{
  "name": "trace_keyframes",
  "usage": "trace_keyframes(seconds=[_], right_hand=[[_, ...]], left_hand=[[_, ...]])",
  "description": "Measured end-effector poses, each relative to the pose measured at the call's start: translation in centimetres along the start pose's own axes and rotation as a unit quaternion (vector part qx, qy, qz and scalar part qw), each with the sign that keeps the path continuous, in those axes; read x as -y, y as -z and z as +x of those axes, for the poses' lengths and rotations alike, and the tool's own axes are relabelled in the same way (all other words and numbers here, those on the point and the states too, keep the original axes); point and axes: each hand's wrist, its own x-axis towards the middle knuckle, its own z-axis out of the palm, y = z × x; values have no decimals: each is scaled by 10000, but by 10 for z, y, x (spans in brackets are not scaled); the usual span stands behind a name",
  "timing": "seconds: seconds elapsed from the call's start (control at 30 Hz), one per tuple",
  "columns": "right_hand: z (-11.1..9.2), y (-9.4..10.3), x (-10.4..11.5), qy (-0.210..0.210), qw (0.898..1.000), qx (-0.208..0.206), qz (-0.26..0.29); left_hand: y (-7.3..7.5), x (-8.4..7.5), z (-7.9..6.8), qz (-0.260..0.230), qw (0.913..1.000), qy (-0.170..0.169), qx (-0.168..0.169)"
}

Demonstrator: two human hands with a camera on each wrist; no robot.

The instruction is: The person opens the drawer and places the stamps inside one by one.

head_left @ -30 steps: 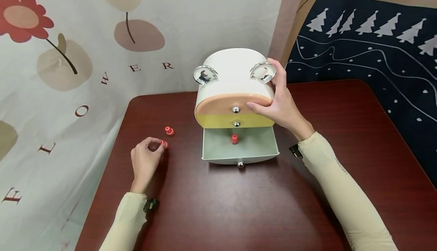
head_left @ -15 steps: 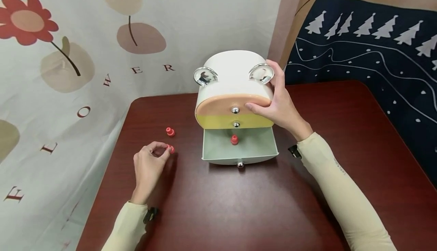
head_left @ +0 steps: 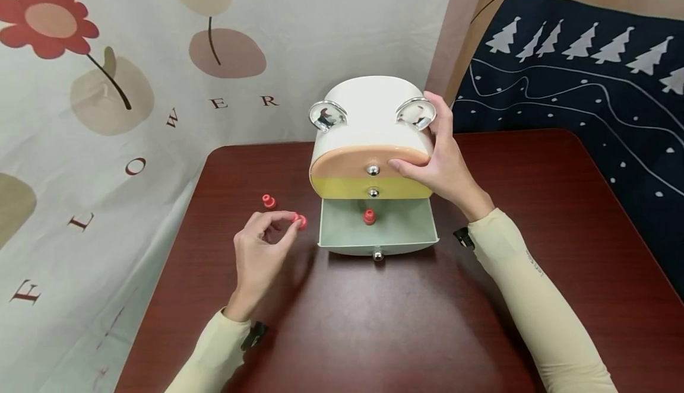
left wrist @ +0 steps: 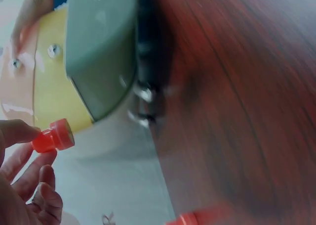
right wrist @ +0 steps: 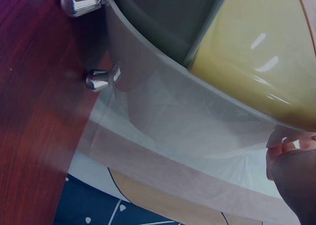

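My left hand point(head_left: 264, 250) pinches a small red peg-shaped piece point(left wrist: 53, 136) between thumb and fingers, raised above the table just left of the drawer. A small cabinet point(head_left: 374, 108) with a white body and round silver ears stands at the middle. Its bottom green drawer point(head_left: 347, 235) is pulled out, and a second red piece point(head_left: 369, 216) stands inside. The orange drawer point(head_left: 342, 164) and the yellow drawer point(head_left: 342, 187) are closed. My right hand point(head_left: 451, 170) holds the cabinet's upper right side, thumb on the orange front and fingers behind the ear.
Another red piece point(head_left: 269, 202) lies on the dark red-brown table point(head_left: 374, 322), left of the cabinet. Behind stands a white cloth point(head_left: 331, 19) with printed flowers and letters. A navy cloth point(head_left: 561, 84) with white trees hangs at the right.
My left hand has lifted the red piece off the table and carried it right, close to the open drawer. My right hand stays on the cabinet.
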Motion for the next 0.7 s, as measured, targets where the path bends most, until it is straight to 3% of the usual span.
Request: trace_keyframes(seconds=[0.37, 0.7], right_hand=[[-1, 0, -1, -4, 10000, -51, 50], [0, 0, 2, 58, 9999, 12, 86]], left_hand=[[-40, -24, 8, -381, 9940, -289, 985], [-81, -34, 10, -268, 9853, -389, 1641]])
